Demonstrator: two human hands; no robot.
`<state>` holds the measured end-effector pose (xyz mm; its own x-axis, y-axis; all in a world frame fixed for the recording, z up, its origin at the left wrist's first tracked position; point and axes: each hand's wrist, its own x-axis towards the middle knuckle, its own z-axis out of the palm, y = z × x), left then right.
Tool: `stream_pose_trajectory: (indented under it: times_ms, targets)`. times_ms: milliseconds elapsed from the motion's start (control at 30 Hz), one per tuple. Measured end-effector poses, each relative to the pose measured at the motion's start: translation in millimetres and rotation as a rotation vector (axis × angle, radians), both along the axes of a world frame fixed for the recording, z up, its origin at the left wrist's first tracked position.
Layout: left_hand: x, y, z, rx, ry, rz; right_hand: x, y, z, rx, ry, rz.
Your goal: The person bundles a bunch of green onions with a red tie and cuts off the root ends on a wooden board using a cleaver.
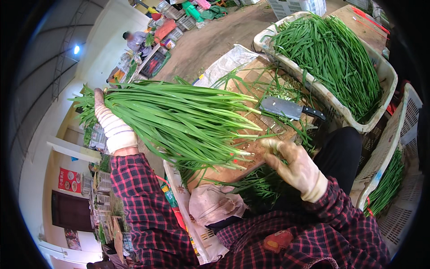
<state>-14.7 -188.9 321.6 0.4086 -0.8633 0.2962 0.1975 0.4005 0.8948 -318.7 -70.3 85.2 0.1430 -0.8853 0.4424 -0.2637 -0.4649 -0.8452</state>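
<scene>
A large bunch of green Chinese chives [174,121] lies sideways in my left hand [114,124], which wears a whitish striped glove and grips the leafy end. The pale stem ends fan out to the right over a wooden board [215,176]. My right hand [297,164], in a stained pale glove, hovers just right of the stem ends. Its fingers are curled, the thumb stands apart from the index finger, and nothing plainly sits between them. Beyond it, a cleaver [282,107] with a black handle rests on the board among loose leaves and chopped trimmings [268,88].
A white plastic crate [322,84] heaped with chives [331,60] stands at the upper right. Another crate [379,168] at the right holds tied chives [388,183]. My dark-clad knee [341,151] is close by. A person [136,42] sits far off among crates.
</scene>
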Motion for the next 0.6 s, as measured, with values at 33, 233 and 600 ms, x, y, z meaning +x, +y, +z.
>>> stream_pose_trajectory:
  times_ms: [33, 233, 600]
  targets:
    - [-8.8, 0.7, -3.5, 0.003, 0.013, -0.014, 7.7, -14.8, 3.3, -0.166, 0.032, -0.050]
    - [-17.6, 9.1, 6.0, -0.057, 0.004, -0.112, 36.7, -49.2, -1.8, -0.045, 0.472, 0.038]
    - [2.2, 13.5, 4.1, -0.037, 0.078, -0.193, 57.7, -42.9, 13.7, 0.892, -1.300, 0.662]
